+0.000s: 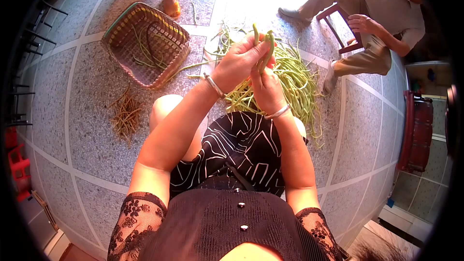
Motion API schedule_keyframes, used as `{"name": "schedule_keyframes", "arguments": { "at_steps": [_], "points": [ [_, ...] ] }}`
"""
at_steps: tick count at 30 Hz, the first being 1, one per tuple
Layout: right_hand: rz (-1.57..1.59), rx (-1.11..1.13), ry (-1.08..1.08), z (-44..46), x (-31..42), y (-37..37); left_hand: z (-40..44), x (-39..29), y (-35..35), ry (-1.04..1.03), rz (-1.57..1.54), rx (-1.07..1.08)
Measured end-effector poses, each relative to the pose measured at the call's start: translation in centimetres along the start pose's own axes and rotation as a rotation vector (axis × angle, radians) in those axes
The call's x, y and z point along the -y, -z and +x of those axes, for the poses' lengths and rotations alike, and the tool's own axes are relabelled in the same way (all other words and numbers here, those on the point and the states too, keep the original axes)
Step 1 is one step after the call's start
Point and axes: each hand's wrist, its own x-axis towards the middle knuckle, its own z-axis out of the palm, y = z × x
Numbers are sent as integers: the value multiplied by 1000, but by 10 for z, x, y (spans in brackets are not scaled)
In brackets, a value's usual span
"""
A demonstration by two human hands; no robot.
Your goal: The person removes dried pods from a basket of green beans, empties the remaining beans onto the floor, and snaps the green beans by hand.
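Observation:
Both of my hands meet in front of me over a large pile of long green beans (295, 79) on the floor. Between them is a small bunch of green beans (268, 50), their tips sticking up past the fingers. My left hand (240, 60) is closed round the bunch from the left side. My right hand (267, 86) pinches its lower part from the right. A bracelet circles each wrist. To the left stands a woven basket (147, 46) with a few long beans inside. Below it lies a small heap of brown, dry-looking pods (126, 114).
One person (377, 14) sits on a low wooden stool (344, 28) at the upper right, feet near the pile. Another person's bare foot (171, 7) is behind the basket. A dark red bench (416, 133) stands at the far right, red plastic stools (19, 169) at the far left.

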Motion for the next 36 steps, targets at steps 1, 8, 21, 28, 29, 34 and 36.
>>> {"name": "schedule_keyframes", "arguments": {
  "at_steps": [1,8,21,28,29,34,36],
  "points": [
    [-18,-16,7,0,-2,-2,0,0,0,-16,23,8],
    [-30,17,73,-2,-5,0,-2,5,-1,-63,257,14],
    [-196,-153,431,5,56,92,-6,9,-3,-124,880,32],
    [-709,52,603,11,57,105,-9,10,-6,-335,1102,73],
    [-770,61,613,11,58,104,-10,10,-6,-357,1132,71],
    [-904,58,614,9,59,101,-7,12,-3,-383,1279,49],
    [-924,30,589,8,59,99,-7,13,-2,-402,1302,33]
  ]
}}
